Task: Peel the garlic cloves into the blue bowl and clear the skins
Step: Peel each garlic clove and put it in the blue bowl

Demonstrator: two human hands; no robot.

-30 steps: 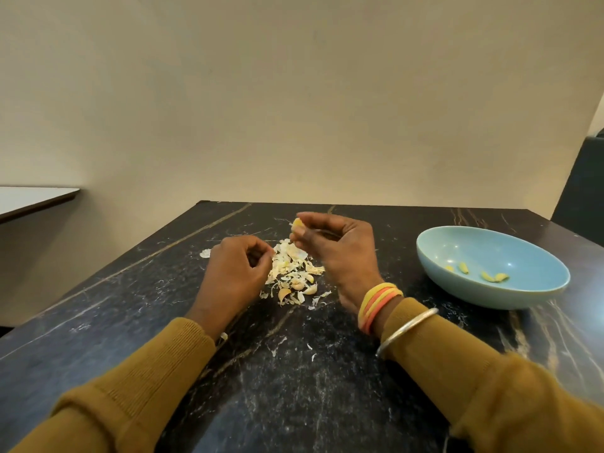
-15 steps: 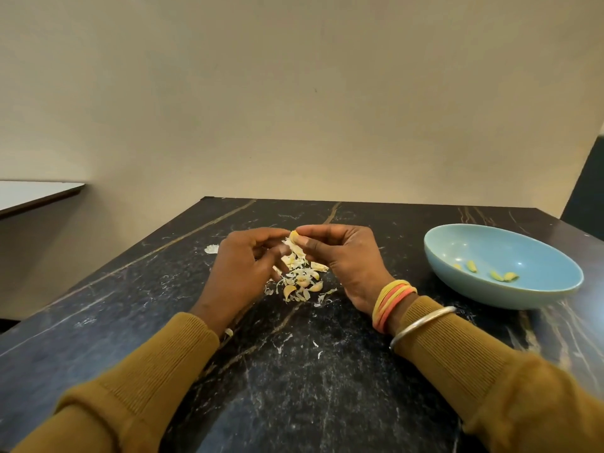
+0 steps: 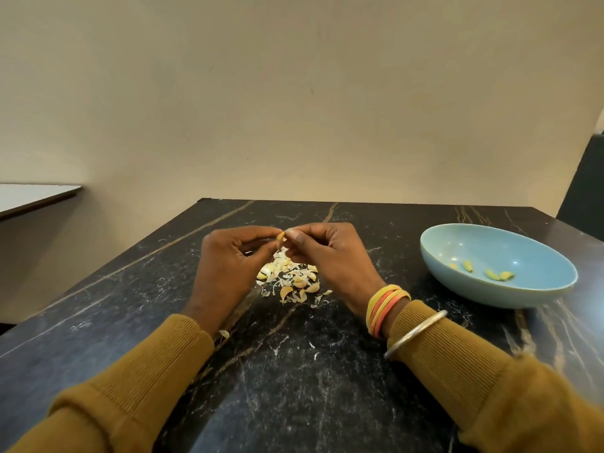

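Observation:
A small yellowish garlic clove (image 3: 280,236) is pinched between the fingertips of my left hand (image 3: 228,269) and my right hand (image 3: 330,256), raised above the table. Below them lies a pile of garlic cloves and papery skins (image 3: 292,281) on the black marble table (image 3: 294,371). The blue bowl (image 3: 496,264) stands to the right and holds several peeled cloves (image 3: 490,274). Most of the held clove is hidden by my fingers.
Loose skin flakes (image 3: 315,354) are scattered in front of the pile, one by my left wrist (image 3: 224,333). A beige wall rises behind the table. A white tabletop (image 3: 32,197) shows at far left, a dark chair (image 3: 588,178) at far right.
My left hand rose from the table beside the pile and met my right hand at the clove. Both hands now pinch it together above the pile.

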